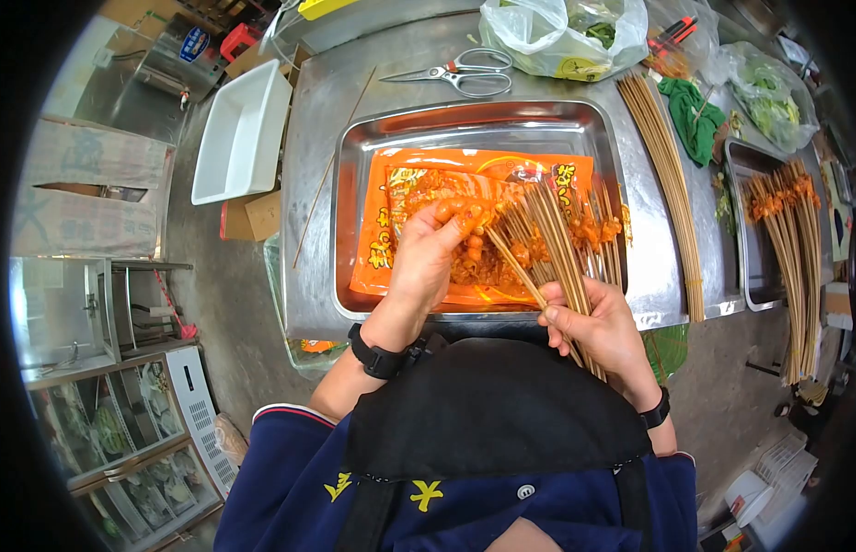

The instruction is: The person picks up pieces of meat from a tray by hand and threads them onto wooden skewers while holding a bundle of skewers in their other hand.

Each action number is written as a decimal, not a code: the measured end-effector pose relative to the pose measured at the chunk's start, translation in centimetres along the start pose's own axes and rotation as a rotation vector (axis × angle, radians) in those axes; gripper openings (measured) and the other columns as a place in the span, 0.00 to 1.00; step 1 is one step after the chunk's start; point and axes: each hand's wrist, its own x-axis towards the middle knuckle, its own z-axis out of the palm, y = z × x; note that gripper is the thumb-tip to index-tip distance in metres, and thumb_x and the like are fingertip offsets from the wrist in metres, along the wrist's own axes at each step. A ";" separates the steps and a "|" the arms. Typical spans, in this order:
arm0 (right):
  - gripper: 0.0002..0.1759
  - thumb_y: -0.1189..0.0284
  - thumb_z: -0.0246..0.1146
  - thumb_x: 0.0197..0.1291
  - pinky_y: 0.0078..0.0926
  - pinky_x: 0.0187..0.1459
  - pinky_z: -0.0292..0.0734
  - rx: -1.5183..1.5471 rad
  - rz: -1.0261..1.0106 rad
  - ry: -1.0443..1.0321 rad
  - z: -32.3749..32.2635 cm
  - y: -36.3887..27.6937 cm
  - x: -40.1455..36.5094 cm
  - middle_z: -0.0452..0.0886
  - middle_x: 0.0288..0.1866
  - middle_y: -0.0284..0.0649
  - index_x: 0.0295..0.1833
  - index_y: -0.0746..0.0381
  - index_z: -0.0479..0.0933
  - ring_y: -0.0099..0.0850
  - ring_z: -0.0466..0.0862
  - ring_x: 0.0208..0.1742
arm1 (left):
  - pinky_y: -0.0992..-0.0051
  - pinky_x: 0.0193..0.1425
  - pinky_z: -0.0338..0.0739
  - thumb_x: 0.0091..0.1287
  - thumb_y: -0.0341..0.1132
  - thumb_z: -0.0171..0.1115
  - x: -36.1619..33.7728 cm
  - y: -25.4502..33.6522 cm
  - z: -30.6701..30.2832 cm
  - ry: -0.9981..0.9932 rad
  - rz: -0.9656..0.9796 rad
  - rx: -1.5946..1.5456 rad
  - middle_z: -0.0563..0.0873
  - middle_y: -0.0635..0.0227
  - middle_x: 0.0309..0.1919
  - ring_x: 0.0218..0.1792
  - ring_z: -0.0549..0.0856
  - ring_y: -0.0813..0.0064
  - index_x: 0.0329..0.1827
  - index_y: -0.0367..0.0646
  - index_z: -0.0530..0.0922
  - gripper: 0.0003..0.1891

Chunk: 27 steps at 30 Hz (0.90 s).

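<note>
My left hand (426, 253) is closed over a steel tray, its sauce-coated fingertips pinching a piece of marinated meat (474, 247). My right hand (598, 322) grips the lower ends of several bamboo skewers (558, 241); one slants away from the others toward my left fingertips. An orange printed plastic bag (377, 235) lies in the steel tray (347, 193) with red-sauced meat pieces on it. At the tray's right side, finished-looking skewers with meat (604, 230) rest with their meat ends away from me. Sauce hides exactly where the pinched piece meets the skewer.
Scissors (455, 74) lie behind the tray. A long bundle of bare skewers (667, 184) lies to the right, near a green cloth (693, 120). Another tray (759, 267) carries loaded skewers (787, 239). Plastic bags of greens (570, 41) stand at the back; a white bin (244, 133) is left.
</note>
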 end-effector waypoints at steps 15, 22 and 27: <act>0.11 0.80 0.57 0.55 0.15 0.18 0.69 0.093 -0.013 0.036 0.0 0.3 0.1 0.77 0.28 0.41 0.44 0.69 0.70 0.21 0.75 0.20 | 0.81 0.30 0.77 0.64 0.33 0.55 -0.7 -1.5 1.6 0.043 0.038 -0.079 0.81 0.70 0.27 0.24 0.79 0.83 0.40 0.37 0.77 0.08; 0.11 0.80 0.58 0.54 0.14 0.18 0.68 0.112 -0.017 0.038 -0.1 0.2 0.0 0.77 0.27 0.40 0.44 0.69 0.70 0.21 0.74 0.20 | 0.80 0.36 0.76 0.64 0.35 0.54 -0.7 -2.4 1.2 -0.002 0.031 -0.106 0.82 0.68 0.33 0.29 0.80 0.81 0.43 0.39 0.76 0.10; 0.11 0.81 0.57 0.55 0.15 0.19 0.69 0.120 -0.015 0.033 -0.4 0.3 0.1 0.77 0.28 0.42 0.45 0.70 0.71 0.21 0.75 0.20 | 0.78 0.41 0.76 0.65 0.35 0.53 -1.1 -2.8 1.9 0.022 0.032 -0.140 0.82 0.67 0.38 0.37 0.80 0.79 0.45 0.39 0.76 0.11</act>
